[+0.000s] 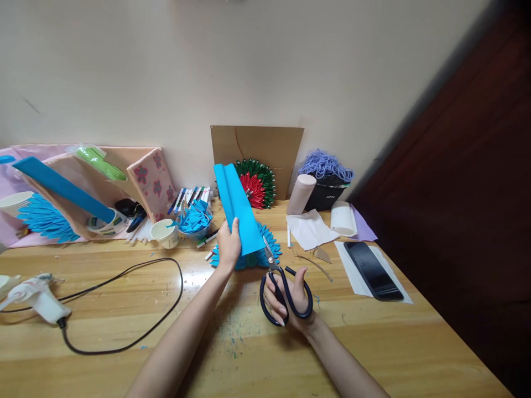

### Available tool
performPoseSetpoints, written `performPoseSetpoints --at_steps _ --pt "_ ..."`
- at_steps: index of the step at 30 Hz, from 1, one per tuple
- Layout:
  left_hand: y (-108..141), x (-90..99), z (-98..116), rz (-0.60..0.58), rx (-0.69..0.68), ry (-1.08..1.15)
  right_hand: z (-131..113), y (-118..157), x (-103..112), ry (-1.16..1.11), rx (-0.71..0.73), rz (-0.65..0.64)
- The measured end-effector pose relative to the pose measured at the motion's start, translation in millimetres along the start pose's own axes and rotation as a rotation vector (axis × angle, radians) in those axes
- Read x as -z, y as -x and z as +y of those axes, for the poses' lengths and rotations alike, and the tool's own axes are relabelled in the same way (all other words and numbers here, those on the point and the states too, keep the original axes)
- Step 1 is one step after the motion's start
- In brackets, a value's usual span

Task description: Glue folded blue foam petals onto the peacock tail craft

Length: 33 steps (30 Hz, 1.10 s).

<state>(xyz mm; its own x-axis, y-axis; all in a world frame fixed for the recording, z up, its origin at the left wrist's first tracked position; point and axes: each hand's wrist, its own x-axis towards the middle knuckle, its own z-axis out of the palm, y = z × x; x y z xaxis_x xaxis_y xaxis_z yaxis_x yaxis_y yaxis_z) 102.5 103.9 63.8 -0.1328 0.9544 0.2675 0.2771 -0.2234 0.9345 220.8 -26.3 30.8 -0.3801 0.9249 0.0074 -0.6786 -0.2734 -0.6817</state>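
My left hand (229, 243) grips the side of a long folded blue sheet (241, 213), its thumb lying on top. In my right hand (290, 298) is a pair of scissors (271, 262) with large dark handles, fingers through the loops. The slightly parted blade tips are close to the sheet's lower right corner; whether they touch it, I cannot tell. Behind and below the sheet lies a blue petalled piece (271, 246), partly hidden. A round red and green petalled piece (255, 185) leans against a brown cardboard panel (269, 145).
On the left are a white glue gun (43, 298) with a looping black cord (180, 287), a paper cup (165, 233) and a tub of blue strips (194, 221). At right lie a black phone (373, 271), white paper (311, 229) and purple yarn (326, 166).
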Motion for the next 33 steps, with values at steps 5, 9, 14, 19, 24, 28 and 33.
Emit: performPoseSetpoints --at_steps 5,9,14,19,24,28,33 --pt "5.0 -5.6 -1.8 -0.113 -0.021 -0.008 -9.9 5.2 0.3 0.087 -0.034 -0.018" --pt "8.1 -8.0 -2.3 -0.12 -0.027 -0.024 -6.3 2.4 1.0 0.08 0.011 0.022" --pt "6.3 -6.4 -2.3 -0.089 -0.043 -0.025 2.0 -3.1 0.4 0.012 0.066 0.059" --pt "8.3 -6.7 0.8 -0.137 -0.047 -0.01 -7.2 3.3 -1.7 0.091 0.023 0.037" --pt "17.0 -12.9 4.7 -0.225 -0.034 -0.051 -12.4 4.4 0.3 0.068 0.031 0.061" --pt "19.3 -15.6 4.1 -0.227 -0.011 -0.038 -2.8 -2.0 1.5 0.053 0.116 0.133" --pt "18.2 -14.8 2.1 -0.232 0.01 -0.015 0.0 -3.5 3.1 0.104 0.115 0.147"
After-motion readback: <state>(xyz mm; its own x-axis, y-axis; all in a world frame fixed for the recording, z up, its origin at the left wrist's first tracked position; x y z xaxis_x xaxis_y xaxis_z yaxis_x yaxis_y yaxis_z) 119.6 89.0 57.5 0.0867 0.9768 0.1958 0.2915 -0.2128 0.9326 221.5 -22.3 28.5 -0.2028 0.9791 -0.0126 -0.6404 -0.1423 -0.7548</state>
